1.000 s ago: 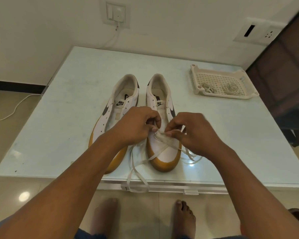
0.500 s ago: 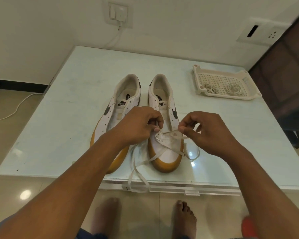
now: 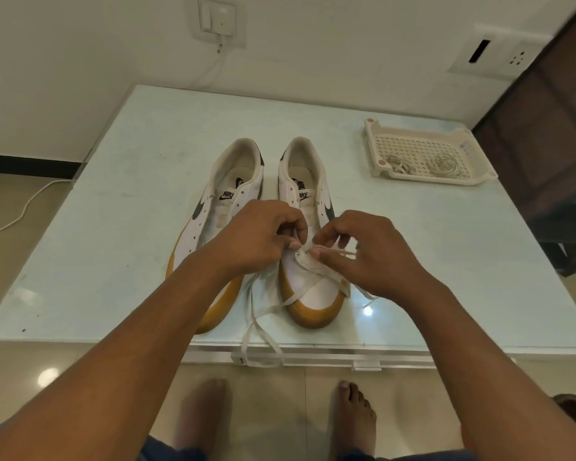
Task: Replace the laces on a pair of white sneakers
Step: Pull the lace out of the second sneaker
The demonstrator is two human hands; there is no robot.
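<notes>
R hand (image 3: 369, 254) nearer L hand (image 3: 260, 237); pinch 1 lace (image 3: 300, 294)?

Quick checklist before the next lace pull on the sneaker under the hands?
1. Left hand pinches lace: ok.
2. Right hand pinches its other strand: ok.
3. Sneaker sits flat on table: ok.
4. Loose lace ends kept on table: not ok, they hang over the front edge.
5. Next eyelet visible: cannot tell, fingers hide it.
</notes>
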